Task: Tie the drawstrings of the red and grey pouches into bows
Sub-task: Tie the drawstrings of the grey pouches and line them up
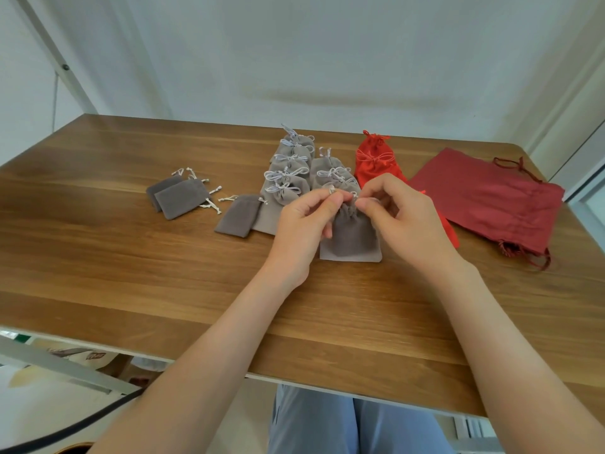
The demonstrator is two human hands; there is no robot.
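Closest to the camera you can see a pair of blue-grey trousers (327,424) poking out under the near edge of the wooden tabletop (131,273), with both forearms reaching out over it. The left hand (304,224) and right hand (402,214) meet over a dark grey pouch (353,237), which sits a bit right of the middle and lies on top of a pale grey pouch (352,257) that is flat on the wood. The left grip is clamped, thumb and forefinger, on a pale loop of the drawstring (331,190) just above and left of the pouch's gathered neck. The right grip is pinched together right at the neck, on the same cord as far as I can tell, since the fingers hide most of it. So the pouch body hangs below and between both grips, bottom end toward the person. Off to the left there are untied grey pouches (180,198) lying flat with loose strings, one more sitting just beside the left hand. Behind the hands, tied grey pouches (291,172) overlap in two rows running away from the camera, bows showing. Just right of those are bright red pouches (373,158), also with bows. Further right a big dark red bag (491,198) lies flat, strings loose. Plain white wall (327,44) behind it all.
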